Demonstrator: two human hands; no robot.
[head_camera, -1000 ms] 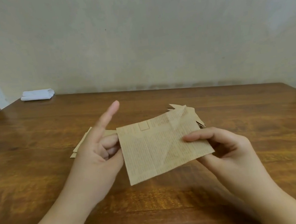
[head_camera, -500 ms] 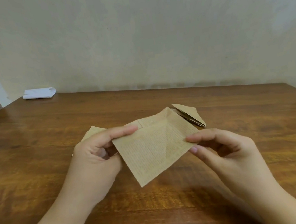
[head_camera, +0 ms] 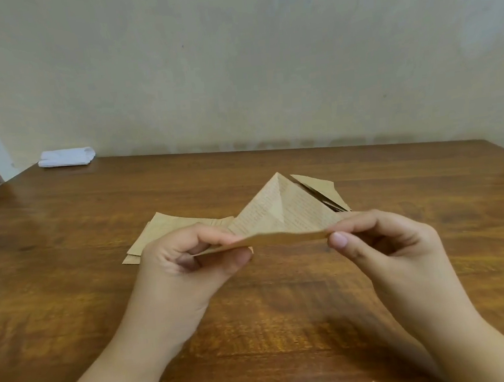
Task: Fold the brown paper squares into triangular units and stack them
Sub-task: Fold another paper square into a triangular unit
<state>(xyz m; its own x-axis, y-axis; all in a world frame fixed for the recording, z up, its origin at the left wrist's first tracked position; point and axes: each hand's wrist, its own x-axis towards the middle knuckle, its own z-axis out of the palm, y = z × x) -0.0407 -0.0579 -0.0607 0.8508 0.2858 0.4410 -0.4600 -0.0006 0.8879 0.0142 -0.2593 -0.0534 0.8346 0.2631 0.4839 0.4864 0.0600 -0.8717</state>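
Two hands, left hand [head_camera: 186, 260] and right hand [head_camera: 383, 239], pinch creased printed brown paper [head_camera: 281, 215], triangular peak

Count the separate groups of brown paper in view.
3: the paper pinched between both hands, flat squares behind the left hand, folded units behind the right hand. Sheets per pile unclear.

We hold one brown paper square [head_camera: 281, 215] in the air above the bench, folded to a triangle with its peak pointing away and faint print on its face. Behind it to the left, the flat unfolded squares [head_camera: 168, 234] lie in a loose pile. Behind to the right sits the stack of folded triangles [head_camera: 319, 190].
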